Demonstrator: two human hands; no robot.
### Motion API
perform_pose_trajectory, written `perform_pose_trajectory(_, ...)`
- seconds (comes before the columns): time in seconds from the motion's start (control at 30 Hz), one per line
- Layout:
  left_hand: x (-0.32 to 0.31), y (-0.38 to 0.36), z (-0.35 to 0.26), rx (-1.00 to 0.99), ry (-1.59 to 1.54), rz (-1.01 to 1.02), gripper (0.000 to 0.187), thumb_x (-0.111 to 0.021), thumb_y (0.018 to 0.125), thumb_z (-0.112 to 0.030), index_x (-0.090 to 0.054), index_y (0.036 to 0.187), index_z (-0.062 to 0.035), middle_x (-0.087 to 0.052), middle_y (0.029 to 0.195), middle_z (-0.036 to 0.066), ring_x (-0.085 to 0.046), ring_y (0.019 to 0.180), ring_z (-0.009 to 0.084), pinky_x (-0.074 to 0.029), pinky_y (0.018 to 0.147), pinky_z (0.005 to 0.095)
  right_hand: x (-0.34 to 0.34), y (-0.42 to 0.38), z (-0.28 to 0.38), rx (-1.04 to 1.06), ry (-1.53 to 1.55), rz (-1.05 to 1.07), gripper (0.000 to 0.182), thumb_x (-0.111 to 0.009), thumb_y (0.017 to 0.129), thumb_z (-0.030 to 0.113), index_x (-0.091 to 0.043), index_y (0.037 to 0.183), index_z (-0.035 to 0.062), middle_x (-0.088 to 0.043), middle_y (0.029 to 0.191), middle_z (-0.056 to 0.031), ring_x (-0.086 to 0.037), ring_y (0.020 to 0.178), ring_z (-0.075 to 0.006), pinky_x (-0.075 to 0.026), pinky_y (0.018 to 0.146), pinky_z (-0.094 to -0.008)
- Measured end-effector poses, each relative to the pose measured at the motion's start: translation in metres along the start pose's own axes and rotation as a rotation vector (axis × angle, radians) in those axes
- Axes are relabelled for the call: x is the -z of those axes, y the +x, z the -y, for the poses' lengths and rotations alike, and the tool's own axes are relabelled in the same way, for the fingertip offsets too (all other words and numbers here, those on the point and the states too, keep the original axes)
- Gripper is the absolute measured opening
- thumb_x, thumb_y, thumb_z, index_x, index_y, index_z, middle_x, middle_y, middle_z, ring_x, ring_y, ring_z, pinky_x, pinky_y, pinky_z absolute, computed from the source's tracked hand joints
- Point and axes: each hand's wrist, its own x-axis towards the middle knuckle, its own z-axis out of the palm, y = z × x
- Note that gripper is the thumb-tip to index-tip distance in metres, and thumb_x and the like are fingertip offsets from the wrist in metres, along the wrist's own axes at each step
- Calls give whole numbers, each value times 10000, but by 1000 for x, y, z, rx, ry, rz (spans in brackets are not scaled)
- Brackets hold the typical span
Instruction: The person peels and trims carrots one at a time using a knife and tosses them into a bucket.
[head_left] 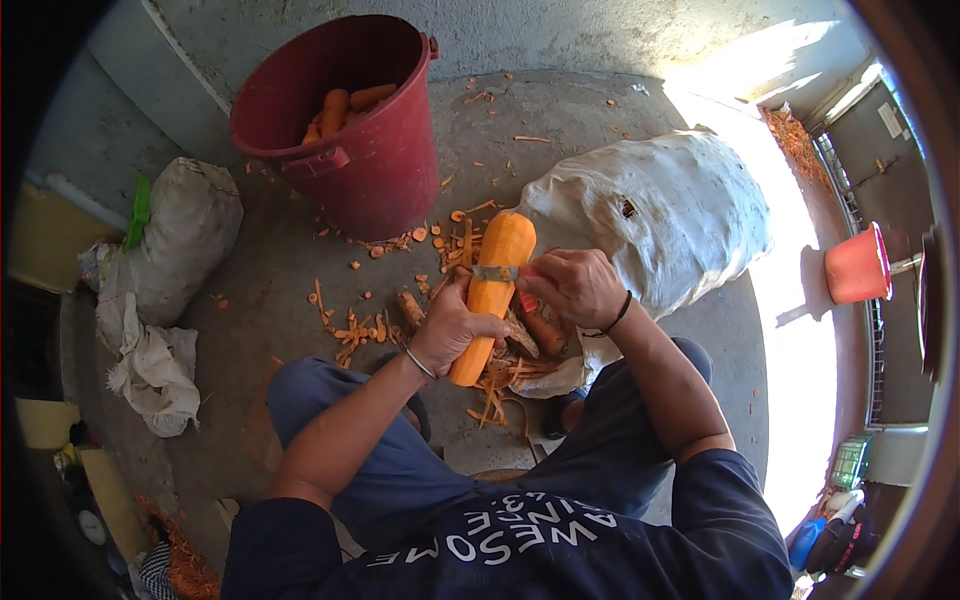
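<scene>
My left hand (452, 325) is wrapped round the lower part of a large peeled carrot (507, 243), which slants upward in front of me. In my right hand (580, 287) is a peeler (497, 273) with a red handle; its metal blade lies across the carrot's upper middle. Below the hands, unpeeled carrots (545, 330) show at the mouth of a big white sack (650, 210), partly hidden by my right hand. Orange peelings (492, 395) lie on the floor between my feet.
A dark red bucket (375, 190) holding several peeled carrots (336, 108) stands ahead on the left. Carrot scraps (355, 330) litter the concrete floor. A smaller filled sack (185, 240) leans at left, and a red pail (857, 265) is at the far right.
</scene>
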Motion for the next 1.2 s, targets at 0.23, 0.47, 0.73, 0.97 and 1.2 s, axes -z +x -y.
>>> perform_pose_trajectory(0.23,6,1,-2,46,78,55,566,-782,791,57,-553,1306,5,-675,1029,96,-703,718,170,-621,597,316,3,-2,2,23,7,46,352,-700,1028,371,-742,941,33,-688,773,-125,-692,679,-342,-529,619,-457)
perform_pose_trajectory(0.47,8,2,-2,50,77,58,573,-775,791,47,-552,1317,5,-670,1022,100,-703,717,171,-618,594,312,-3,-2,-2,16,2,-50,386,-690,1019,377,-655,816,50,-665,707,-124,-667,634,-368,-515,593,-489)
perform_pose_trajectory(0.73,11,-1,-7,100,96,100,583,-778,791,45,-545,1324,3,-668,1030,93,-706,727,168,-619,595,306,-7,1,-12,-27,-92,-192,357,-698,1020,356,-689,855,40,-674,738,-135,-690,684,-368,-538,638,-479)
perform_pose_trajectory(0.97,0,-7,1,101,35,91,623,-806,772,56,-540,1332,-4,-648,1037,89,-707,747,169,-630,612,297,-5,4,-20,-511,303,-287,491,-739,996,479,-684,970,-9,-707,813,-208,-709,763,-373,-537,707,-453)
perform_pose_trajectory(1.2,1,-4,5,82,-2,86,657,-807,775,58,-522,1363,-7,-620,1091,84,-703,762,167,-645,631,296,-22,19,-9,-433,102,-420,403,-817,948,343,-649,1060,-5,-663,781,-148,-671,731,-300,-531,688,-416)
